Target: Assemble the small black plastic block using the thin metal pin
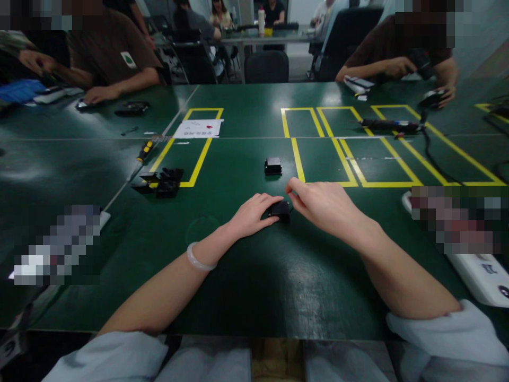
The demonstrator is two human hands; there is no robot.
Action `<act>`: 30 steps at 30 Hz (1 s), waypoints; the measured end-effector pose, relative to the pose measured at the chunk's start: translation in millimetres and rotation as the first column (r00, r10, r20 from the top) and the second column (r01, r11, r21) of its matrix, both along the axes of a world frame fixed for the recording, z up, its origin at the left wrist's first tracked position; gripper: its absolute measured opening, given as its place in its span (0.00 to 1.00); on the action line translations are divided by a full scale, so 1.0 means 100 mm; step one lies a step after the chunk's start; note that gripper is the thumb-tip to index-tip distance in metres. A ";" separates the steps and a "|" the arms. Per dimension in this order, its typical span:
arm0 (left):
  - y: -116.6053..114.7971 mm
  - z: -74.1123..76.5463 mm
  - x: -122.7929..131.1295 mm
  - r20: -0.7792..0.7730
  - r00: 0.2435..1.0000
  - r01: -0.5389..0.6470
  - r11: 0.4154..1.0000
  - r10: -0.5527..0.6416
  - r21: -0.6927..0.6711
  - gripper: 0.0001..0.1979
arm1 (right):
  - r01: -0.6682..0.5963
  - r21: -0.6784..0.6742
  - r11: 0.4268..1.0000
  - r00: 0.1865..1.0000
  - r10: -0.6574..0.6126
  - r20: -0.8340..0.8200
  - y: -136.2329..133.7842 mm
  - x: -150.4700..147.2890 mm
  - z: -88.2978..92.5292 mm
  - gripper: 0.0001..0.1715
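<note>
My left hand (254, 212), with a pale bangle at its wrist, has thumb and fingers closed on a small black plastic part (280, 210) resting on the green table. Just to the right, my right hand (324, 204) is closed with thumb and forefinger pinched together beside the part's right side. What sits in that pinch, if anything, is too small to make out. Beyond both hands stands a separate small black block (273, 166) with a lighter grey top.
Black plastic pieces (165, 182) lie to the left, near a yellow-black screwdriver (145, 150) and a paper sheet (201, 128). A corded black tool (392, 126) lies at the far right. Yellow tape (298, 159) marks the green table (238, 297). Co-workers sit opposite.
</note>
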State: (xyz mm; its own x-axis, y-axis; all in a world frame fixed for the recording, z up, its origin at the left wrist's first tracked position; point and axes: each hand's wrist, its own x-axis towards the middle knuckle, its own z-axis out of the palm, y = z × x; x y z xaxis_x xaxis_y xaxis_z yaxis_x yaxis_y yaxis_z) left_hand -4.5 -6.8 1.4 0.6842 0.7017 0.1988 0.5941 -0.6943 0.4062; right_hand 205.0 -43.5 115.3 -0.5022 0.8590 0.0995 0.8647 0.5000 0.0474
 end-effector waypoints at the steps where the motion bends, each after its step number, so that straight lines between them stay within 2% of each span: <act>1: 0.00 0.00 0.00 0.000 1.000 0.000 1.000 0.000 -0.001 0.25 | -0.011 -0.003 1.000 1.000 0.011 -0.016 0.00 0.00 0.00 0.15; 5: 0.00 0.00 0.00 -0.001 1.000 -0.005 1.000 0.005 -0.001 0.25 | -0.018 -0.033 0.999 0.999 0.017 -0.042 -0.02 -0.02 0.03 0.14; 10: 0.00 0.00 0.00 0.002 1.000 0.000 1.000 0.000 0.002 0.24 | 0.031 -0.035 0.999 0.998 -0.029 0.050 -0.02 -0.03 0.04 0.21; 13: 0.00 -0.01 -0.01 0.002 1.000 0.001 1.000 -0.001 0.006 0.24 | 0.021 -0.012 1.000 0.998 -0.020 0.055 -0.01 -0.02 0.02 0.18; 16: 0.01 -0.02 -0.01 0.010 1.000 0.002 1.000 -0.002 0.015 0.25 | -0.017 -0.006 1.000 1.000 0.017 -0.006 -0.01 0.00 0.01 0.15; 19: 0.00 -0.01 -0.01 0.007 1.000 0.002 1.000 -0.002 0.015 0.24 | -0.027 -0.011 1.000 0.999 0.027 -0.033 -0.02 -0.01 0.00 0.15; 25: 0.00 0.01 -0.01 -0.014 1.000 -0.003 1.000 0.003 0.005 0.24 | 0.017 0.005 1.000 0.998 -0.017 0.058 -0.01 -0.03 0.01 0.19; 30: 0.00 -0.01 -0.01 0.003 1.000 0.009 1.000 -0.009 0.007 0.24 | -0.011 0.007 1.000 0.999 0.011 -0.033 -0.03 -0.02 0.00 0.16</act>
State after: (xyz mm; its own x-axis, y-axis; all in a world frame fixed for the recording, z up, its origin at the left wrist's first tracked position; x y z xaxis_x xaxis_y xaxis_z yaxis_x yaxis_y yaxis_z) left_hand -5.3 -6.5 0.6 0.6899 0.6939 0.2063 0.5863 -0.7028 0.4030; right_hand 202.7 -46.1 114.9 -0.5078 0.8528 0.1219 0.8604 0.5091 0.0228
